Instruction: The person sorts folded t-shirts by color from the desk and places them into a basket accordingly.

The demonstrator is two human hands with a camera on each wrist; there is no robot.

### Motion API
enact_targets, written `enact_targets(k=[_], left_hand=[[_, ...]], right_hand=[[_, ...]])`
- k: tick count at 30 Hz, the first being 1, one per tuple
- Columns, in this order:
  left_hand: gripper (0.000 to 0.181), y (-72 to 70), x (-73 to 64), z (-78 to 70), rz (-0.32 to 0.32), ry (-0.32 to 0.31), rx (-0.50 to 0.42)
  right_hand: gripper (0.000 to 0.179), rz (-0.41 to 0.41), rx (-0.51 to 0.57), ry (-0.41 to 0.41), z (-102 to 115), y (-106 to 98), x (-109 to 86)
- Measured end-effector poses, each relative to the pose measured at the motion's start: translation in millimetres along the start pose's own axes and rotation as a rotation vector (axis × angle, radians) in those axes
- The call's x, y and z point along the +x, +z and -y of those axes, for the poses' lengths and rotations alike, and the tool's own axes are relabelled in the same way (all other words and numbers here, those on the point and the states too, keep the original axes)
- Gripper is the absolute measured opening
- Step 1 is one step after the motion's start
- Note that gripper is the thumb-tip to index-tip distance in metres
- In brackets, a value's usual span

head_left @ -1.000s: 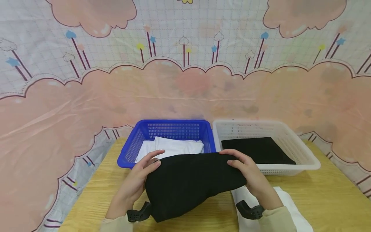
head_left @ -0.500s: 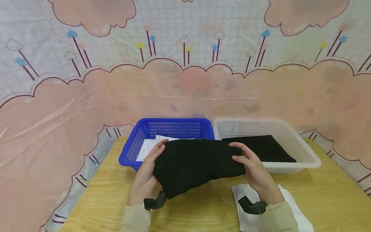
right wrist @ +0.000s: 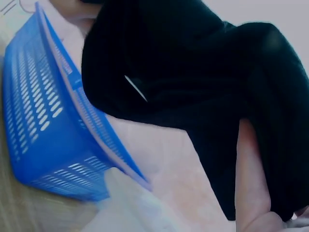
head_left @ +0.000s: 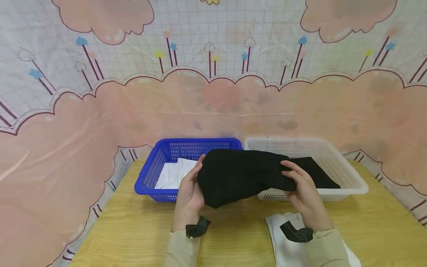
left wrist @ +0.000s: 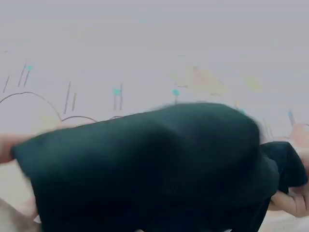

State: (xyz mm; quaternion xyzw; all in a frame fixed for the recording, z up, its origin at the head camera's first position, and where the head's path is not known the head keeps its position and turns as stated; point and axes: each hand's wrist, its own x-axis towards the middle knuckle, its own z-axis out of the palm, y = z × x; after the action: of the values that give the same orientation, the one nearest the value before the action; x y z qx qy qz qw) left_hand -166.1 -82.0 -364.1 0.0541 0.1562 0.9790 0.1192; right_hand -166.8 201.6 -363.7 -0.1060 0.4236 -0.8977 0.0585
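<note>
A folded black cloth hangs in the air between my two hands, in front of the baskets. My left hand grips its left end, with part of the fingers hidden behind the fabric. At the right end, my right hand pinches the cloth between thumb and fingers. The cloth sags at its lower left corner and covers part of both baskets. A second folded black cloth lies in the white basket. In the right wrist view the black cloth shows an open fold around a finger.
The blue basket at the back left holds folded white cloth and stands beside the white basket. Another white cloth lies on the wooden table, partly under my right forearm. A printed curtain hangs behind.
Both hands have carried the black cloth forward and to the right, from before the blue basket to overlapping the white basket's front. The baskets and table cloth stay put.
</note>
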Motion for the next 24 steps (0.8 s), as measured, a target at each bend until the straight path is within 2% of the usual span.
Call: enact_targets(k=[4,6,8,10,12,15,18,20,24], left_hand=[[0.025,-6.3,9.3,15.0,0.039,0.077,-0.155],[0.029,-7.6,13.5,23.4,0.012,0.112,-0.214],[0.037,-7.6,17.4,29.7,0.010,0.124,-0.226],[0.040,-6.0,21.2,33.7,0.001,0.124,-0.195],[0.043,-3.2,23.8,36.4,-0.002,0.126,-0.115],[0.052,-1.1,25.4,39.5,0.037,0.110,0.029],[0.061,0.0,27.6,44.3,0.080,0.081,0.124],[0.064,0.1,30.3,48.4,0.103,0.060,0.137],[0.072,0.9,36.3,58.0,0.059,0.044,0.127]], right_hand=[[0.027,0.011,0.069,-0.020,7.5,-5.1,3.1],[0.028,0.020,0.074,-0.031,9.4,-6.9,5.0],[0.028,0.026,0.067,-0.040,10.4,-8.6,6.7],[0.027,0.030,0.047,-0.054,12.3,-10.2,8.3],[0.028,0.032,0.007,-0.073,15.7,-11.6,10.1],[0.034,0.045,-0.081,-0.092,20.7,-13.8,12.5],[0.041,0.073,-0.162,-0.115,25.2,-16.5,14.2],[0.042,0.088,-0.182,-0.129,27.2,-18.6,14.8],[0.041,0.098,-0.149,-0.138,30.5,-24.1,15.6]])
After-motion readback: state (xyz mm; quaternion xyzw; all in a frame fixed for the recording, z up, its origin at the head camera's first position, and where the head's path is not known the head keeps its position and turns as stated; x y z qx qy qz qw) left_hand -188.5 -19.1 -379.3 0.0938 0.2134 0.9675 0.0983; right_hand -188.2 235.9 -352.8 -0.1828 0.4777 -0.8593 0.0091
